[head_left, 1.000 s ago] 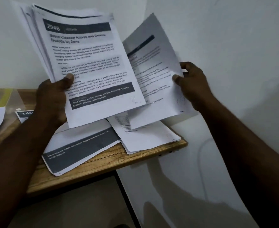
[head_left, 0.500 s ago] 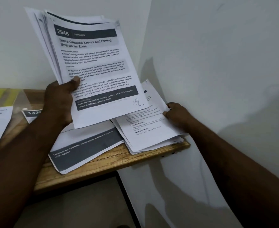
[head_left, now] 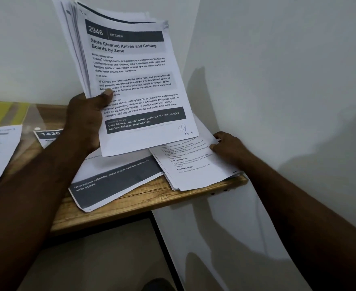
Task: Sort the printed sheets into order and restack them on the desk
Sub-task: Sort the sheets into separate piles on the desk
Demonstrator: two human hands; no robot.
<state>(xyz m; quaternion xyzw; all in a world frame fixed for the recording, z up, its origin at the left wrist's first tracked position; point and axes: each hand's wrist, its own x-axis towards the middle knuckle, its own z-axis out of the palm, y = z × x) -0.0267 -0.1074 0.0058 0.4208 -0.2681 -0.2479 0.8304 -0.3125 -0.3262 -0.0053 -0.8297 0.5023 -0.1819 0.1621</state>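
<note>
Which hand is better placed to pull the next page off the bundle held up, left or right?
Right, probably. The left hand grips the whole bundle, thumb across its front. The right hand pinches only the top sheet lying on the desk, so it can release and reach.

Sheaf (head_left: 131, 80) in left grip (head_left: 84, 120): thin matt white paper. Sheet (head_left: 194, 162) in right grip (head_left: 227, 147): same paper. Surface (head_left: 152, 196) below them: wood, visible grain, slight sheen. Left of left grip, clear glossy plastic sleeve (head_left: 30, 114).

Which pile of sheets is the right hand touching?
The flat pile at the desk's right corner, lacking dark bands. The right hand holds its edge; the left hand holds the 2946 stack.
</note>
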